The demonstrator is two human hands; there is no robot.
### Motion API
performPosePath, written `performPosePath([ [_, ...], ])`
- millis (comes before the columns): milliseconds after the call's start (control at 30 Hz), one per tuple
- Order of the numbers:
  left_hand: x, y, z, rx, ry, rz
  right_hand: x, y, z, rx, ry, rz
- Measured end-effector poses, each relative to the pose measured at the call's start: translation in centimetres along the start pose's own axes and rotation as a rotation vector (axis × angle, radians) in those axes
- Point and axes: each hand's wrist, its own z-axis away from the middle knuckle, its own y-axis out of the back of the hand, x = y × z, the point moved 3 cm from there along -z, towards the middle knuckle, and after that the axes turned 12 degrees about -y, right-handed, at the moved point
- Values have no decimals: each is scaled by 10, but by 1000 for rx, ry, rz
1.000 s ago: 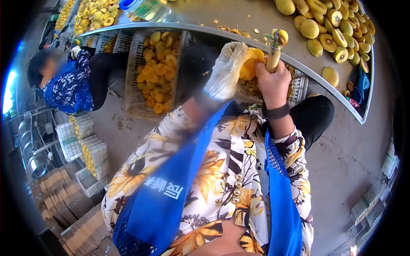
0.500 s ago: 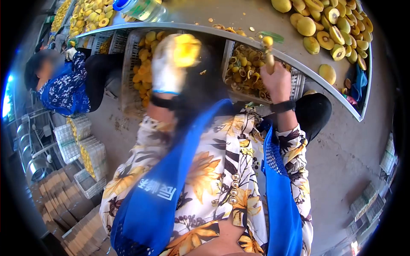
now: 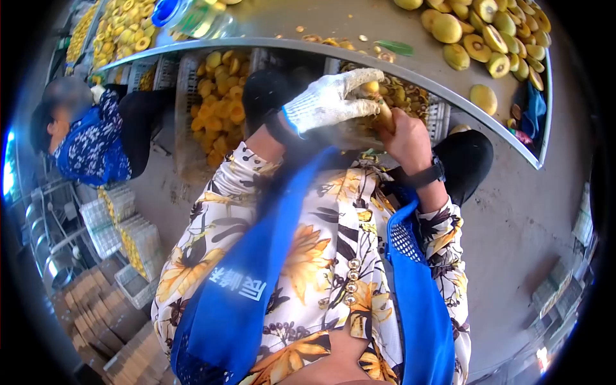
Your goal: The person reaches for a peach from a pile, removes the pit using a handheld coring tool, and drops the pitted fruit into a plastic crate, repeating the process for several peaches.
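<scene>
My left hand (image 3: 330,99), in a white knit glove, reaches across to the right with thumb and fingers spread. Between them is the yellow lump (image 3: 371,87) at the tip of a short tool with a pale wooden handle (image 3: 386,117). My bare right hand (image 3: 410,141) is wrapped round that handle, the tip pointing up and left. Both hands are over a crate of curled fruit scraps (image 3: 410,96) below the table edge. Left of them, a crate (image 3: 187,122) holds orange-yellow fruit halves (image 3: 218,106).
The metal table (image 3: 269,22) carries cut yellow fruit (image 3: 478,45), a green leaf (image 3: 394,47), a blue cloth (image 3: 534,109) and a blue-capped clear bottle (image 3: 205,22). At left sits another person (image 3: 96,138). Stacked baskets (image 3: 131,224) and cardboard (image 3: 96,295) stand behind on the floor.
My left hand, which held a yellow fruit piece over the left crate, has moved right to the tool's tip and no longer has it. My right hand has tilted the tool leftward.
</scene>
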Motion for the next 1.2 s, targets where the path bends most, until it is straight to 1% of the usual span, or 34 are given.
performPosePath([
  [100,-18,-21,-9,49,75,354,3,11,6,-26,-12,84],
  [133,-17,-26,-11,111,151,453,0,15,8,-21,23,124],
  [233,-14,-25,-16,294,392,556,0,15,7,-36,30,387],
  [267,-12,-19,-18,189,325,155,6,10,8,-62,-12,474],
  [367,10,-17,-25,97,192,-490,22,15,10,-14,-101,520],
  [400,11,-14,-34,105,138,-579,30,18,12,24,-86,451],
  [433,23,-6,-50,130,34,-533,32,20,13,44,-104,443],
  [500,25,4,-87,142,-64,-582,25,27,16,86,-136,438],
  [567,32,-2,-141,91,-160,-780,34,24,15,149,-142,384],
  [633,17,-25,-194,-38,-338,-902,40,22,17,201,-149,332],
  [700,-26,-56,-226,-159,-499,-1133,39,23,24,141,-176,291],
  [733,-30,-67,-240,-427,-329,-1096,42,25,27,129,-185,242],
  [767,-32,-71,-245,-427,-278,-971,44,25,30,112,-194,193],
  [800,-33,-72,-249,-419,-236,-975,46,25,33,92,-244,171],
  [833,-27,-70,-248,-413,-193,-979,42,31,35,134,-243,144],
  [867,-18,-59,-242,-410,-117,-907,35,41,37,170,-240,119],
  [900,-19,-50,-235,-193,-97,-732,32,46,38,203,-235,93],
  [933,-23,-34,-224,-34,-100,-465,32,44,40,252,-334,-18],
  [967,-12,-16,-212,123,-97,-207,32,49,35,241,-363,-105],
  [1000,-7,-8,-194,76,176,196,25,58,31,315,-362,-240],
  [1033,18,3,-172,38,446,603,18,66,25,383,-359,-375],
  [1067,6,7,-155,-49,615,639,18,65,17,387,-344,-428],
  [1100,8,7,-140,31,460,805,20,65,8,392,-330,-482],
  [1133,17,13,-122,9,392,622,21,63,0,398,-319,-535],
  [1200,2,11,-97,121,-20,519,0,66,-12,309,-234,-751],
])
